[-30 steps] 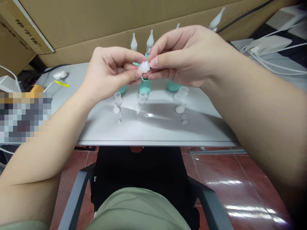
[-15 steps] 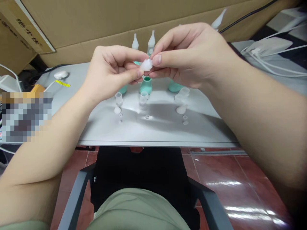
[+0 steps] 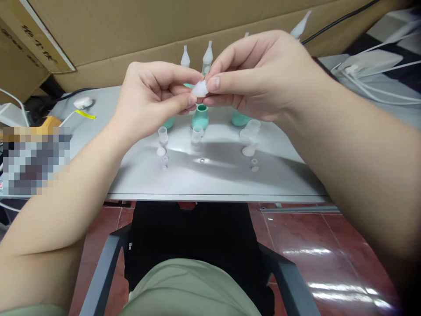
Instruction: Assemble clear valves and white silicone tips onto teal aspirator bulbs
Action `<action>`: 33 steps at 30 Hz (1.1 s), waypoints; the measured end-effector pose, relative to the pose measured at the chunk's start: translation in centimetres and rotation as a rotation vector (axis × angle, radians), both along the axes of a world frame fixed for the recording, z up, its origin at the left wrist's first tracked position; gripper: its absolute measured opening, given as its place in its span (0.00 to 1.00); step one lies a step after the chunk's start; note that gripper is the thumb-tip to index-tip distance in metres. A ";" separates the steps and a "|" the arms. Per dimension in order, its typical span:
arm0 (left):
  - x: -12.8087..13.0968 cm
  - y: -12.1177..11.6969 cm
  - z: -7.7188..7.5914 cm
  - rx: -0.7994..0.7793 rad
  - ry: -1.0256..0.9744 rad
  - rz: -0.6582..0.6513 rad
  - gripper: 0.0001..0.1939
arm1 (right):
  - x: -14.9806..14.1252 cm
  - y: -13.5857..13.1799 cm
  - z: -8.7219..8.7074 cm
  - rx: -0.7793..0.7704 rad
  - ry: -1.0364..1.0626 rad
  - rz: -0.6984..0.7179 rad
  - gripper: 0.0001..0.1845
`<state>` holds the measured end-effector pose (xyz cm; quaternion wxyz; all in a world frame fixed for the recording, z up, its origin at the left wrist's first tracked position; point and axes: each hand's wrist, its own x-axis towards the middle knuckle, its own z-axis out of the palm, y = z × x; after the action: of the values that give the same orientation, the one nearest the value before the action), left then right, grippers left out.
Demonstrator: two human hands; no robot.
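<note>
Above the grey table, my left hand and my right hand meet fingertip to fingertip, both pinching one small translucent white plastic cap. Right under the cap stands a teal bulb with an open neck. A second teal bulb shows below my right hand, and a third is mostly hidden behind my left hand. Clear plastic cups stand in front of the bulbs, with small white rings and discs nearer me.
White pointed nozzles stand upright behind my hands against a cardboard wall. A white cable plug with a yellow tag lies at the table's left. White cables lie at the right. A grey chair frame sits below.
The two hands have stayed together on the cap; it has shifted slightly up and turned a little between the fingertips. Nothing on the table has moved.
</note>
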<state>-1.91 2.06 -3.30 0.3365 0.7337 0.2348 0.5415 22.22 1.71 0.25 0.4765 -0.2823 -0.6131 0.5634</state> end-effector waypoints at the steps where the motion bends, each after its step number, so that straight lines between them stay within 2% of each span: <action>1: 0.0 0.0 0.0 0.006 -0.007 -0.003 0.20 | 0.1 0.0 0.0 -0.011 0.004 0.017 0.20; 5: 0.1 0.3 -0.5 0.060 -0.022 -0.034 0.19 | 0.6 0.7 -0.2 -0.051 0.048 0.107 0.17; 8: 0.2 1.4 -1.6 0.194 -0.060 -0.076 0.10 | 0.8 1.4 -0.5 -0.050 0.080 0.195 0.16; 13: 0.0 3.3 -2.8 0.314 -0.054 -0.142 0.22 | 0.8 1.4 -0.9 -0.064 0.117 0.228 0.22; 18: 0.3 3.5 -3.0 0.337 -0.070 -0.163 0.20 | 1.0 1.4 -0.9 -0.115 0.092 0.255 0.21; 20: 0.2 2.7 -2.6 0.330 -0.092 -0.178 0.21 | 1.2 1.7 -1.0 -0.149 0.054 0.273 0.20; 22: -0.1 1.5 -1.4 0.288 -0.090 -0.168 0.20 | 1.3 2.0 -0.9 -0.167 0.033 0.295 0.20; 23: -0.3 0.8 -0.7 0.243 -0.040 -0.146 0.14 | 1.4 2.0 -0.9 -0.169 0.028 0.304 0.20; 24: -0.6 0.1 0.1 0.154 0.112 -0.134 0.07 | 1.4 2.0 -0.8 -0.172 0.022 0.306 0.20; 25: -0.8 -0.5 0.9 0.099 0.184 -0.089 0.08 | 1.4 1.9 -0.7 -0.175 0.014 0.302 0.20; 27: -1.1 -1.3 2.0 0.088 0.216 -0.051 0.12 | 1.3 1.6 -0.4 -0.180 -0.006 0.278 0.21; 30: -1.2 -1.2 2.2 0.178 0.176 -0.052 0.08 | 1.1 1.0 0.0 -0.176 -0.025 0.256 0.23; 33: -1.3 -0.8 1.9 0.237 0.225 -0.028 0.05 | 1.1 0.8 0.1 -0.156 -0.042 0.251 0.24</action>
<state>-3.20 1.23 -1.42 0.2265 0.8276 0.1953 0.4750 23.29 2.48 0.35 0.3660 -0.2513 -0.6078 0.6583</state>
